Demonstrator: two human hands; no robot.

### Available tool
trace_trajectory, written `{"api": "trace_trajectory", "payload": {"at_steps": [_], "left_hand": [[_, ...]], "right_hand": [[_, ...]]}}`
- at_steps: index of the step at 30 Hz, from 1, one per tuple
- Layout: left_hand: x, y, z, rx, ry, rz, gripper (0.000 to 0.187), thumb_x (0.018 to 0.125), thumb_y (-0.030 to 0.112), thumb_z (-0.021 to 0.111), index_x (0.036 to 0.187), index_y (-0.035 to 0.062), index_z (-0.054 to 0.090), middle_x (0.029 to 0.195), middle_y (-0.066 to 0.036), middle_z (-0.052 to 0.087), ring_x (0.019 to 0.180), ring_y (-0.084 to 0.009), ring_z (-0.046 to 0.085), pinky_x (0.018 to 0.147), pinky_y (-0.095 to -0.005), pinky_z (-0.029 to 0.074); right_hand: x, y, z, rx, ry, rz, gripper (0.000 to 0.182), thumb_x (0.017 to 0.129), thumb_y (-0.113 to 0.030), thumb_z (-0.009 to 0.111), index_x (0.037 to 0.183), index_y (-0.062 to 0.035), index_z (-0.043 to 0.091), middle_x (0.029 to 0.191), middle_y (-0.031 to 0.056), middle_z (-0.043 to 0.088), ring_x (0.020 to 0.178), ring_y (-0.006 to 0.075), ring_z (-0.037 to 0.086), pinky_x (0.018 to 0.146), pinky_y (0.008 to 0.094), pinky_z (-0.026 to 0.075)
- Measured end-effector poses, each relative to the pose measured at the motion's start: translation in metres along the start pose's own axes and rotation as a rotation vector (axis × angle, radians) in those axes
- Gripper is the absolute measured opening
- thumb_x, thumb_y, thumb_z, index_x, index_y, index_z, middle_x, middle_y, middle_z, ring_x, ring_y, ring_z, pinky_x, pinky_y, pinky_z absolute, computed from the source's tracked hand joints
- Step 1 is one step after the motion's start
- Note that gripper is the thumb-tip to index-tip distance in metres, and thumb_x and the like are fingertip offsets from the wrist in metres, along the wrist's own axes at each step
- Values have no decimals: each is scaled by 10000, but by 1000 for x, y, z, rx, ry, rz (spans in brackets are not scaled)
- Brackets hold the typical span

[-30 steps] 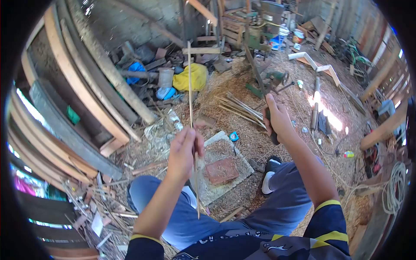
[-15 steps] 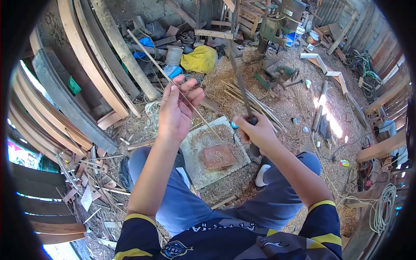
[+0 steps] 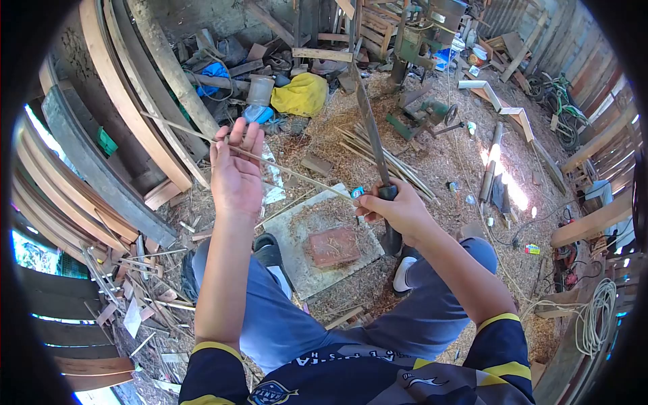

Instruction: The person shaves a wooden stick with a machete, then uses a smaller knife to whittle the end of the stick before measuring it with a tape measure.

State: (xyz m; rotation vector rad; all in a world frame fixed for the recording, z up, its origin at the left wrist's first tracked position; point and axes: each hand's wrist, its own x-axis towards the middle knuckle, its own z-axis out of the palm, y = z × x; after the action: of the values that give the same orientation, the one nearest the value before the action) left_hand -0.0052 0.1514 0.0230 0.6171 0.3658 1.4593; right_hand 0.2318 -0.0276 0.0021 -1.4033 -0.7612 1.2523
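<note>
A thin wooden stick [image 3: 297, 175] slants from upper left down to the right between my hands. My left hand [image 3: 236, 165] is palm up, its fingers loosely bent around the stick near its upper part. In my right hand [image 3: 395, 210] is the dark handle of a long blade [image 3: 368, 118] that points up and away; the thumb and fingertips also meet the stick's lower end. Below, between my feet, a reddish-brown brick [image 3: 334, 246] lies on a pale square slab [image 3: 304, 278] scattered with shavings.
Several thin sticks [image 3: 378, 158] lie on the ground ahead, near a green metal machine [image 3: 428, 116]. A yellow cloth [image 3: 299, 94] is farther back. Long curved boards [image 3: 128, 88] lean at left, above wood scraps. Coiled rope [image 3: 596, 317] hangs at right.
My left hand has moved left and turned more palm up. The stick now lies flatter, and its lower end has come up from the slab to my right hand, which still holds the blade.
</note>
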Motion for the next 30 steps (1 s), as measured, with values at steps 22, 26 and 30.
{"api": "trace_trajectory", "payload": {"at_steps": [22,26,30], "left_hand": [[-31,-17,13,1315,47,687,756,976,197,708,1578,-9,299,1617,-249,306,1499,-380,289,1248,-470,183],[-47,-14,37,1553,-468,803,516,892,150,752,1382,78,607,1542,-212,449,1420,-408,416,1181,-532,296],[-48,-16,42,1640,-619,813,490,862,156,780,1329,85,651,1506,-159,528,1413,-404,451,1192,-529,319]], "right_hand": [[1,-33,-42,111,318,-235,263,893,-58,787,975,-47,537,855,98,700,767,194,732,695,335,592],[2,-34,-44,111,311,-206,264,887,-48,785,978,-46,537,843,103,707,767,191,727,706,333,588],[2,-32,-50,165,245,-203,241,901,-60,772,969,-60,541,867,101,713,758,194,722,716,335,590]]}}
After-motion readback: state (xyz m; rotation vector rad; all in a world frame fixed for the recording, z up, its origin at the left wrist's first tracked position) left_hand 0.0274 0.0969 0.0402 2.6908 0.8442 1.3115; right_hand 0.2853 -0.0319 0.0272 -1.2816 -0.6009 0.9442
